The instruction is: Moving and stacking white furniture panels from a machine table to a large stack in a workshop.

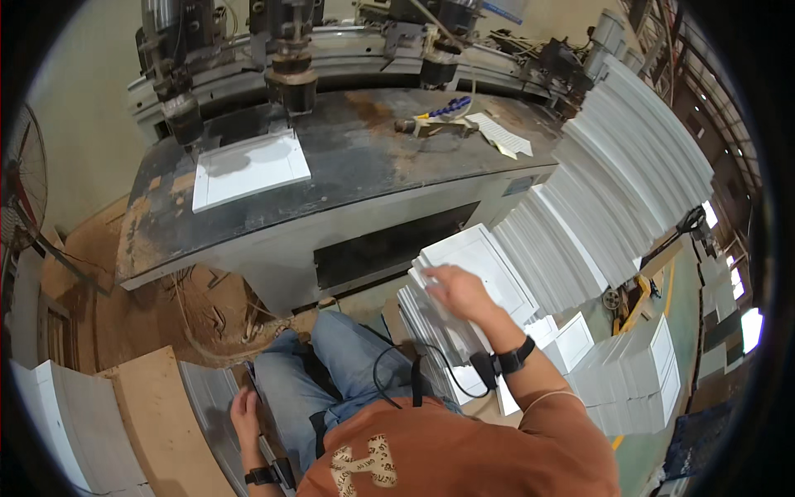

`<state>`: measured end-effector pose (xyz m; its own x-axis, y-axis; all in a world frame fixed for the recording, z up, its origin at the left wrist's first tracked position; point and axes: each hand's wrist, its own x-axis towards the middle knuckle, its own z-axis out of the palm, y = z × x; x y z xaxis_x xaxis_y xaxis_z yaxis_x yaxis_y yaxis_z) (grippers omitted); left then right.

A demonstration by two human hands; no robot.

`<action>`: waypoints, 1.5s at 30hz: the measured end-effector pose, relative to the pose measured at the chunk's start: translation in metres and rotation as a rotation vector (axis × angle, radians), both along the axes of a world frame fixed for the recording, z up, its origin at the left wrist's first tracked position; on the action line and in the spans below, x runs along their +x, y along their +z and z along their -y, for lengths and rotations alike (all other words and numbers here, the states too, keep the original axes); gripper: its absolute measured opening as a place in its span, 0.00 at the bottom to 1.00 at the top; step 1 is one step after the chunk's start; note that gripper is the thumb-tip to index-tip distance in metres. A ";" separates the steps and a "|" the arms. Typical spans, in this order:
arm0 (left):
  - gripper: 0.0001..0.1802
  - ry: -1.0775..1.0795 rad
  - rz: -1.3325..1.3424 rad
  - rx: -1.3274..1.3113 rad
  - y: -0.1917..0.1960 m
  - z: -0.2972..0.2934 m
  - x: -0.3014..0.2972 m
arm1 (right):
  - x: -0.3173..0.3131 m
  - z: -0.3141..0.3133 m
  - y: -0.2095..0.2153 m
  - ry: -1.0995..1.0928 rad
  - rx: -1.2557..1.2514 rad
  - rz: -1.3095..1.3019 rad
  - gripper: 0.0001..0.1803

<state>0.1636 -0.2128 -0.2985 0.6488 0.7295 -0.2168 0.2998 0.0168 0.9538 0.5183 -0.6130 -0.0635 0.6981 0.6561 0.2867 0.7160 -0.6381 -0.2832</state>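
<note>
My right hand (458, 291) is over the near left edge of a white panel (489, 261) on top of a stack beside my right knee. Its fingers reach out across the panel's edge, and no firm grip shows. On my other side, my left hand (244, 417) hangs low with fingers loosely apart, next to a stack of grey-edged panels (211, 406); nothing shows in it. Ahead, one white panel (252, 170) lies flat on the dark machine table (356, 166), near the spindle heads on the left.
Tall stacks of white panels (638, 157) rise at the right, with lower piles (629, 373) behind my right arm. Several spindle heads (291, 87) hang above the table. A blue flexible hose (451, 108) and paper (501, 135) are on it. A fan (21, 174) stands far left.
</note>
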 end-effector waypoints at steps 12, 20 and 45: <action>0.15 -0.217 0.310 0.154 0.192 0.047 0.131 | -0.021 0.054 -0.109 -0.518 -0.294 -0.069 0.56; 0.24 -0.211 0.078 1.093 0.240 -0.024 0.342 | -0.035 0.053 0.010 -0.015 0.016 0.055 0.35; 0.16 -0.171 -0.096 1.664 0.290 -0.027 -0.004 | 0.177 -0.343 -0.006 0.077 -0.089 0.063 0.30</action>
<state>0.1594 -0.1854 -0.0086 0.7707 0.1170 0.6263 0.2461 -0.9614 -0.1232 0.6954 -0.2700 -0.0693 0.6274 0.7317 0.2663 0.7782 -0.6015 -0.1806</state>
